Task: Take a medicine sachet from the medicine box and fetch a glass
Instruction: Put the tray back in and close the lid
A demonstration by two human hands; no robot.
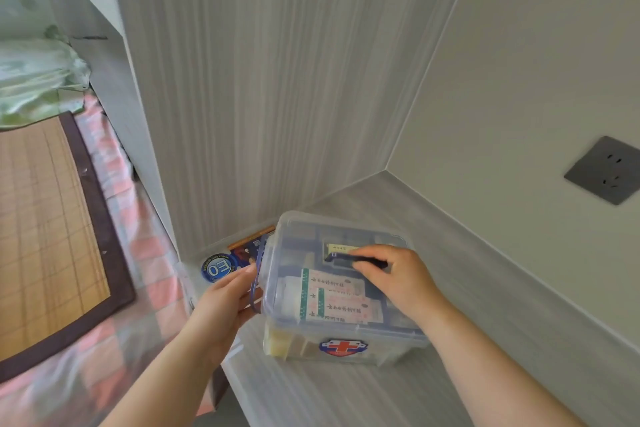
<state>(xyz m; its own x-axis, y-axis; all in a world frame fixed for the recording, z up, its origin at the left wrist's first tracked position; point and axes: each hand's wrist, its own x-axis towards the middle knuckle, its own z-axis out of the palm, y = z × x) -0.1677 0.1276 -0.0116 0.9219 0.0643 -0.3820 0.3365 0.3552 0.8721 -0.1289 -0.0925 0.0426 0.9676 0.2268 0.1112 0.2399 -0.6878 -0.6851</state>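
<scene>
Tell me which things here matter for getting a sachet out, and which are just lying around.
For the job: medicine box, its lid handle, right hand, left hand.
Lying about: round blue badge, booklet, wall socket, bamboo mat.

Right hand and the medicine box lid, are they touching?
Touching. The head view shows the right hand lying on top of the medicine box, fingers curled onto the dark handle in the lid.

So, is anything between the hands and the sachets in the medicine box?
Yes: the clear lid is on the medicine box, covering the packets inside. The right hand rests on top at the dark handle; the left hand is at the box's left side by the blue latch.
</scene>
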